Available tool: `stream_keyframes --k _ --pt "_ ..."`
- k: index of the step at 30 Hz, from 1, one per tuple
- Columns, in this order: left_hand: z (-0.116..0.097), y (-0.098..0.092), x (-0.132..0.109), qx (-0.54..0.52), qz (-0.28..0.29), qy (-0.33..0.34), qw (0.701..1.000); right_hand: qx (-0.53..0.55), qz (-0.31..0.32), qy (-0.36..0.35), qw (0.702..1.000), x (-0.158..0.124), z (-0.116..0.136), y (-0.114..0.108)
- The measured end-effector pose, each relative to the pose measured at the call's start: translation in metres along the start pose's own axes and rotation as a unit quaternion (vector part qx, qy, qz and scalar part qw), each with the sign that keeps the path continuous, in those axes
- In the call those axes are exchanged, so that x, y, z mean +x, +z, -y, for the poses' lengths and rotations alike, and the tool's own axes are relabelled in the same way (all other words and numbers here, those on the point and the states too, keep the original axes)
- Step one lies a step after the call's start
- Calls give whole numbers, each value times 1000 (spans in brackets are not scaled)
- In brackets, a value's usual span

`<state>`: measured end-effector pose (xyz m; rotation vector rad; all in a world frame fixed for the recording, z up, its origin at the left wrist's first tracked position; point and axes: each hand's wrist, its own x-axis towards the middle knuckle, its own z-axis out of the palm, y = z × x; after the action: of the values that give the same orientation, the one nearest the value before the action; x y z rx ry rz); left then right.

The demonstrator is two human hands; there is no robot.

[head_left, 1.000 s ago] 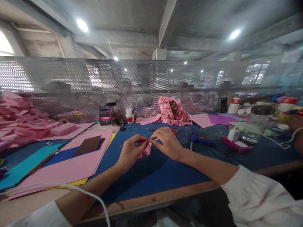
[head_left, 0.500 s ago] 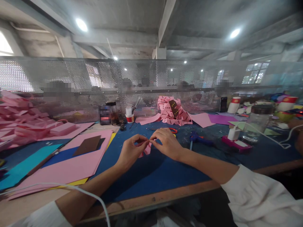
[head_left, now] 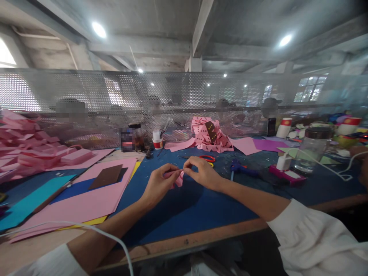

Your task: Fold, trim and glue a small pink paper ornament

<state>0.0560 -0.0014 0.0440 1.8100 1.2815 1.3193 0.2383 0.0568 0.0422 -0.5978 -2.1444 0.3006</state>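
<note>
A small folded piece of pink paper [head_left: 178, 181] is held above the blue table mat, partly hidden by my fingers. My left hand [head_left: 161, 183] pinches it between thumb and fingers. Close beside it, my right hand [head_left: 202, 173] has its thumb and forefinger pinched together at the paper's upper edge. Just behind the right hand lie scissors [head_left: 207, 158] with red and yellow handles. Farther back is a heap of pink paper pieces with dark dots [head_left: 202, 134], one of them brown with yellow dots.
Pink sheets [head_left: 83, 207] and a brown piece [head_left: 106, 176] lie at left, near a large pink paper pile [head_left: 25, 149]. A blue glue gun [head_left: 244, 169], pink power strip [head_left: 287, 174] and glass jar [head_left: 312, 151] stand right. A white cable [head_left: 109, 235] crosses my left forearm.
My right hand has shifted slightly away from my left, showing more of the scissors' handles. The pink paper has turned a little between my fingers.
</note>
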Motion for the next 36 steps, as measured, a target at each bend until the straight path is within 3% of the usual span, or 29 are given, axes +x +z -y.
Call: stream_keyframes --k 6,18,24,32,36 --pt "-1 -2 -1 -10 -4 -1 1000 66 27 43 997 1 -3 -1" --pt "-1 -3 -3 1 11 14 1000 0 16 -29 999 -1 -2 0" --pt "6 -16 6 -1 -33 55 998 36 11 12 999 2 -1 -3" --pt "23 -21 18 -98 -20 -16 995 54 12 39 998 4 -3 -7" --pt "25 -21 19 -74 7 -23 997 72 13 43 996 4 -5 -7"
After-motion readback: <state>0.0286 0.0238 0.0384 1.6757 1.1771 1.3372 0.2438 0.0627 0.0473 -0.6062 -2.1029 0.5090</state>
